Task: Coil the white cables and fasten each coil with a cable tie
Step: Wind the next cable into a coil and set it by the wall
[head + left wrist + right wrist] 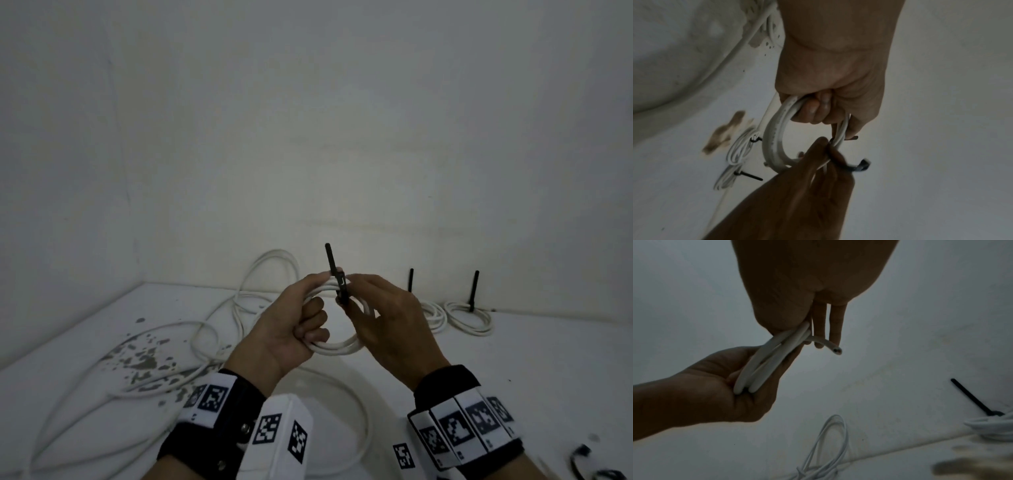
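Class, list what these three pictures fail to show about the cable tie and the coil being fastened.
- Head view: whether the tie is locked; right hand covers its lower part.
- Left wrist view: tie head is blurred.
- Right wrist view: tie hidden behind the right hand; dim light.
- Head view: coil partly hidden by the left hand.

White cables (337, 346), black cable tie (337, 274).
Wristbands (459, 426) carry black-and-white square markers; the white floor (513, 342) shows grey-brown blotches.
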Available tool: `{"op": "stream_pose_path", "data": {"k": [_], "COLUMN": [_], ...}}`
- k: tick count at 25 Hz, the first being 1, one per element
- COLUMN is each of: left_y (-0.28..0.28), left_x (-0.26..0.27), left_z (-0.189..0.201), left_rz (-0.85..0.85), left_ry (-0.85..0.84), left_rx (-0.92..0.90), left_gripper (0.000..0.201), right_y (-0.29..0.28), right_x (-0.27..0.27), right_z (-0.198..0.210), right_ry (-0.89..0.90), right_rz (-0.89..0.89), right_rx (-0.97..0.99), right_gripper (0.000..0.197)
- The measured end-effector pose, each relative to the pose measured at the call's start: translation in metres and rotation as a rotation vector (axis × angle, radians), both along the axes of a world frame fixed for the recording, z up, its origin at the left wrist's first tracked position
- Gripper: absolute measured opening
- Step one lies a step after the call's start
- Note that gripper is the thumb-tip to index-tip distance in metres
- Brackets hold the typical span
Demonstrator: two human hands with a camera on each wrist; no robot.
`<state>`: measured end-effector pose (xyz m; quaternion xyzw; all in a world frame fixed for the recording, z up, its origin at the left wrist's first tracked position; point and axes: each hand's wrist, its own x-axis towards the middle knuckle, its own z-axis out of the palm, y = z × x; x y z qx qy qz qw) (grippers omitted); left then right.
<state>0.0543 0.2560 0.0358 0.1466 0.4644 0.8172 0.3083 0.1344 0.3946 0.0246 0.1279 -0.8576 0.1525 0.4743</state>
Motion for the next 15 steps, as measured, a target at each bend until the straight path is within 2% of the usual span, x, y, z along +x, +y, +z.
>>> {"op": "stream_pose_path", "data": {"k": [3,5,6,8,10,11,15], "left_y": [0.006,0.009,0.010,0.011,0.014,0.015,0.019], "left_x": [-0.001,0.000,0.001,0.002,0.005,0.007,0.011], "left_z": [0.000,0.002,0.003,0.004,0.003,0.002,-0.003], "left_rz": [0.114,0.168,0.205,0.292,0.352,0.375,0.409], "left_ry": [0.023,0.062,0.101,0.236,0.377,0.439,0.599], "left_rx": [-0.037,-0.079,-0.115,-0.211,-0.275,-0.303,-0.360], "left_gripper": [0.030,0.019,0.015,0.021,0.014,0.013,0.014], "right_y": [-0.005,-0.009,-0.011,-0.012,-0.010,-0.009,-0.004], "right_x": [0.003,0.003,0.004,0.005,0.006,0.006,0.007], "right_z": [0.002,0.008,0.012,0.020,0.024,0.025,0.025], "right_ry": [-0.036,-0.014,-0.002,-0.043,-0.097,-0.104,-0.051], "right_rz": [-0.035,-0.042,-0.046,-0.045,-0.041,-0.057,-0.153], "right_rx": [0.079,0.031,-0.073,-0.389,-0.617,-0.668,-0.719], "right_gripper": [0.014,0.010,0.008,0.007,0.004,0.000,0.007]}}
